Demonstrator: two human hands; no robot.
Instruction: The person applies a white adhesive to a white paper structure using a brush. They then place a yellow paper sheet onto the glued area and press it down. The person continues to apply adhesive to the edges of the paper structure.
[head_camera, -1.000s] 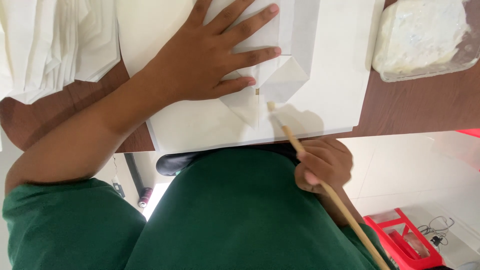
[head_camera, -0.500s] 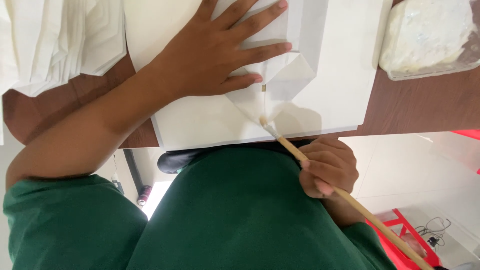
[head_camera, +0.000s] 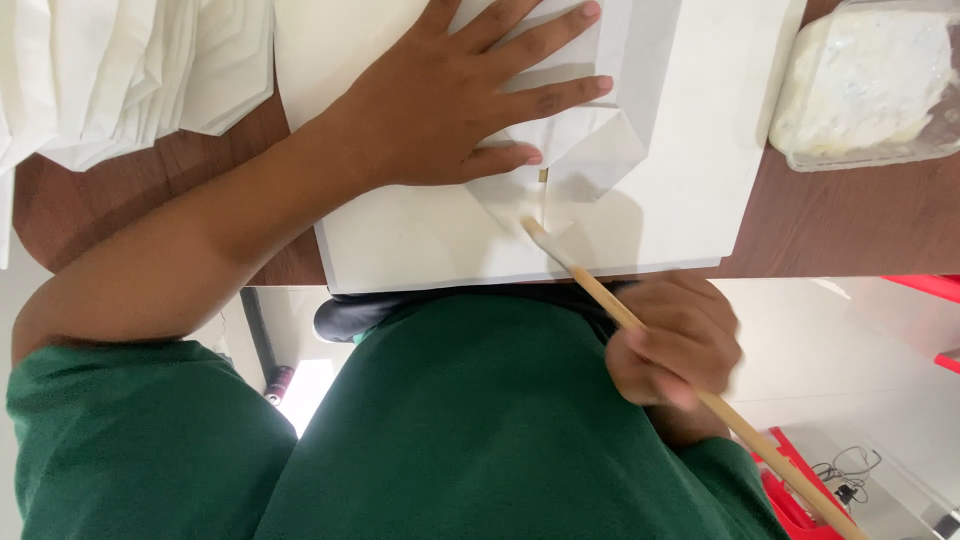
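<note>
My left hand (head_camera: 450, 100) lies flat, fingers spread, on a folded white paper piece (head_camera: 590, 150) that rests on a larger white sheet (head_camera: 420, 240). My right hand (head_camera: 675, 345), slightly blurred, sits below the table edge in front of my green shirt and grips a thin wooden stick (head_camera: 600, 295). The stick's tip touches the white sheet just below the folded flap, close to my left hand's lowest finger.
A clear plastic tub of white paste (head_camera: 865, 85) stands at the upper right on the brown table (head_camera: 830, 225). A stack of folded white papers (head_camera: 120, 70) fills the upper left. Red crates (head_camera: 800, 480) sit on the floor at lower right.
The stick has tilted flatter and its tip has slid a little toward me along the sheet. My right hand moved slightly down and right. My left hand keeps pressing the paper.
</note>
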